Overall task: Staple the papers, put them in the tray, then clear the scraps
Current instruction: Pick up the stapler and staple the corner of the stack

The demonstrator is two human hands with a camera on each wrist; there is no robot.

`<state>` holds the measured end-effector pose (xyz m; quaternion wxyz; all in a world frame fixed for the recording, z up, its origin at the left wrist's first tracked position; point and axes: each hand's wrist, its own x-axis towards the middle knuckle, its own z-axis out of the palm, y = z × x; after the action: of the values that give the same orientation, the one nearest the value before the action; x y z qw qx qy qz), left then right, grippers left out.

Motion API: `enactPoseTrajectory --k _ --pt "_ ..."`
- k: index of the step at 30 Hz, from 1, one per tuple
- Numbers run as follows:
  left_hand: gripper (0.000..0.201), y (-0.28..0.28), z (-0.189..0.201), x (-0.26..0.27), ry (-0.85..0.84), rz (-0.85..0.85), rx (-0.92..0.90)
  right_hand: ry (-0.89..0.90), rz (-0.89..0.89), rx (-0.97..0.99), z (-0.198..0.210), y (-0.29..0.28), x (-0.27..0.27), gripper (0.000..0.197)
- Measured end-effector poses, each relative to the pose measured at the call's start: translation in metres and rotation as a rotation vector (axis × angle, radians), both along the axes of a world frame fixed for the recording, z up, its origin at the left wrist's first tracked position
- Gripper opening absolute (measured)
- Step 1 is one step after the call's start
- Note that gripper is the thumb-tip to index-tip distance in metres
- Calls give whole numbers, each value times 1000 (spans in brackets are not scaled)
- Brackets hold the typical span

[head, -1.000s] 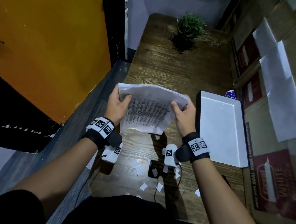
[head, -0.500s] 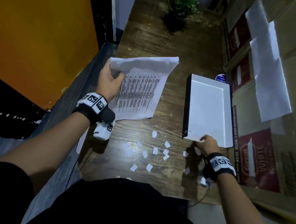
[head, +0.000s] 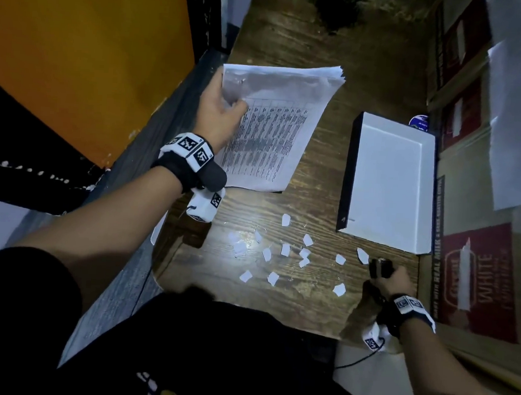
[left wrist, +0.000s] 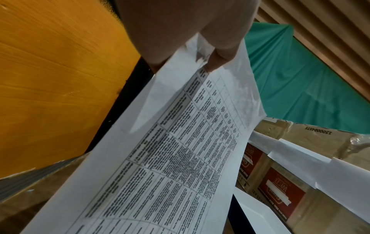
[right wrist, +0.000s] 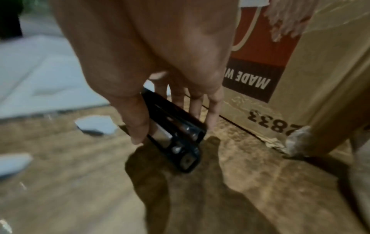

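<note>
My left hand (head: 225,109) pinches the top left corner of a stack of printed papers (head: 275,131) and holds it above the wooden table; in the left wrist view my thumb and fingers (left wrist: 218,61) clamp that corner of the papers (left wrist: 170,158). My right hand (head: 391,281) grips a black stapler (head: 378,267) near the table's front right corner; in the right wrist view my fingers (right wrist: 138,125) curl round the stapler (right wrist: 180,136) just above the wood. The white tray (head: 388,180) lies at the right with nothing in it. Several white paper scraps (head: 286,254) lie scattered between my hands.
Cardboard boxes (head: 480,265) with red labels and white sheets stand along the right edge, close to my right hand. An orange wall (head: 79,49) runs along the left. A small plant (head: 335,6) stands at the far end of the table (head: 368,66). A blue round thing (head: 419,121) sits behind the tray.
My right hand let go of the papers, went down to the front right of the table and took hold of the stapler. My left hand alone keeps the papers.
</note>
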<state>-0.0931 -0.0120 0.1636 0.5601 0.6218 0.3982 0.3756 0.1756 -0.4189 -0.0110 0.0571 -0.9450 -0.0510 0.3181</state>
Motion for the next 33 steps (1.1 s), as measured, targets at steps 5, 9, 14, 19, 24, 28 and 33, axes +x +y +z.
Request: enactPoseTrajectory --k 5,9,14,19,24,28,33 --pt "49 -1 4 0 25 -30 64 182 -308 814 68 68 -34 34" --pt "45 -2 0 -4 46 -64 47 577 -345 1306 140 150 -73 28" --pt "45 -3 -4 -8 94 -59 4 912 -184 1476 200 217 -110 44" --pt "50 -4 -3 -12 69 -69 10 1193 -342 1557 231 254 -130 37" --pt "62 -1 -9 -12 117 -78 -13 943 -350 1578 259 296 -142 27" --pt "49 -4 -5 -11 70 -102 -14 807 -337 1656 265 312 -144 20" --pt "65 -4 -7 -7 98 -120 -41 749 -200 1838 269 327 -140 26"
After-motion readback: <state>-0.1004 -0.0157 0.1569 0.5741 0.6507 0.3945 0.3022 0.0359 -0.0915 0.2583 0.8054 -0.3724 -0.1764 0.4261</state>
